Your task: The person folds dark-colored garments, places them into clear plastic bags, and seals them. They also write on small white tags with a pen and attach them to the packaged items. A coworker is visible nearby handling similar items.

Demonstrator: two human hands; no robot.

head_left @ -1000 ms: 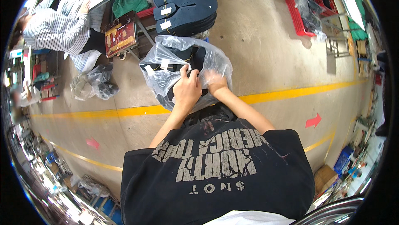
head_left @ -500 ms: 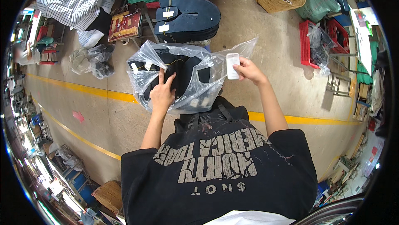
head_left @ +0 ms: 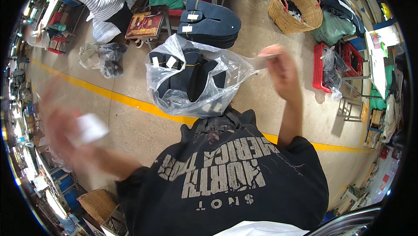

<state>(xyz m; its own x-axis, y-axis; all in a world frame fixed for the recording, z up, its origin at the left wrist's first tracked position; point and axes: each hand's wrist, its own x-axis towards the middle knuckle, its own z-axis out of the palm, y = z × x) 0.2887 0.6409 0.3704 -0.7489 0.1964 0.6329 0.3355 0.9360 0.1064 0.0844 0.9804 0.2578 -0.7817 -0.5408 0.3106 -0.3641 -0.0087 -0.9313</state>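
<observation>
Held by its pinched edge in the right hand: clear bag of dark soles, lying between both hands. Blurred left hand, well apart, gripped a white slip.

My arms are spread wide apart. My left hand is flung out to my left side, low and blurred, the forearm running back toward my chest; its fingers look curled, though the blur hides how tightly. My right hand is raised ahead on my right, forearm upright with the elbow bent below it, fingers pinched together at the tips.
</observation>
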